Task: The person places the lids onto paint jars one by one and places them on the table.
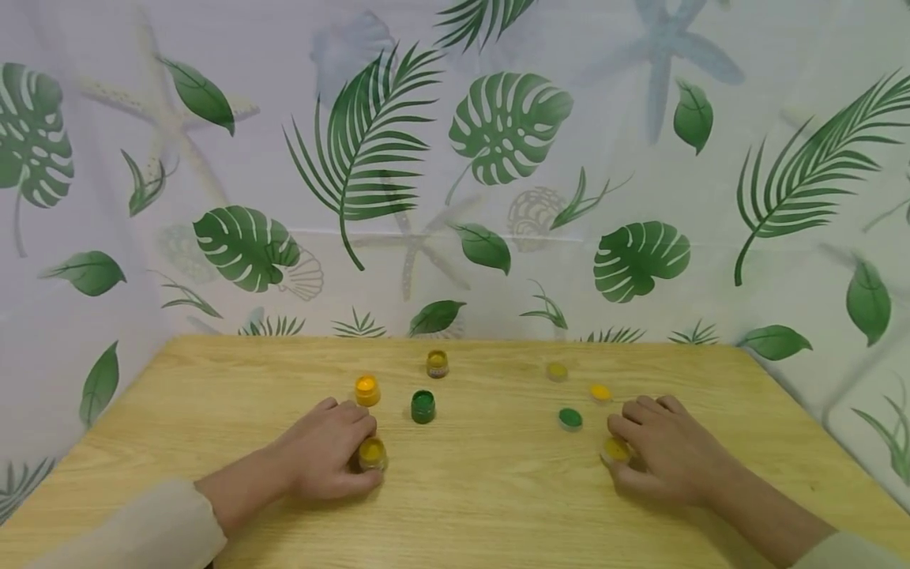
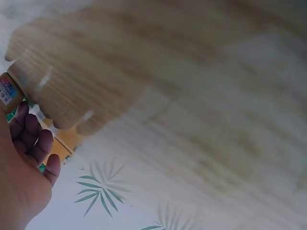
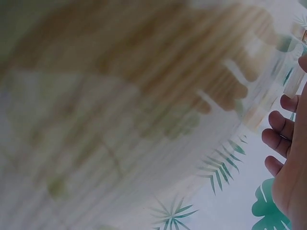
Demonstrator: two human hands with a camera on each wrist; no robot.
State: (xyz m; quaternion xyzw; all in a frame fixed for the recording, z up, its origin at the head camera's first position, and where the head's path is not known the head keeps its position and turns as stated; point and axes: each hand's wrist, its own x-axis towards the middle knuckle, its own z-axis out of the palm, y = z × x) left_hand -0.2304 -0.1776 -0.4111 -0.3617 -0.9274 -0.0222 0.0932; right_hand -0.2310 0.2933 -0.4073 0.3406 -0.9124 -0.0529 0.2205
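Observation:
On the left of the table, my left hand (image 1: pixel 330 454) grips a small clear jar of dark yellow paint (image 1: pixel 371 454) between fingers and thumb. The jar stands upright with its top uncovered. In the left wrist view its labelled side (image 2: pixel 8 93) shows beyond the fingers (image 2: pixel 42 143). Over on the right, my right hand (image 1: pixel 668 454) pinches a round lid with a dark yellow inside (image 1: pixel 616 450). A pale edge of that lid (image 3: pixel 293 84) appears past the fingers in the right wrist view.
Beyond my left hand stand uncapped jars of orange-yellow (image 1: pixel 366 390), green (image 1: pixel 423 406) and ochre paint (image 1: pixel 437 363). Near my right hand lie a green lid (image 1: pixel 570 419), an orange-yellow lid (image 1: pixel 600 393) and an ochre lid (image 1: pixel 558 371). Leaf-patterned cloth (image 1: pixel 426 158) hangs behind the wooden table (image 1: pixel 490 490).

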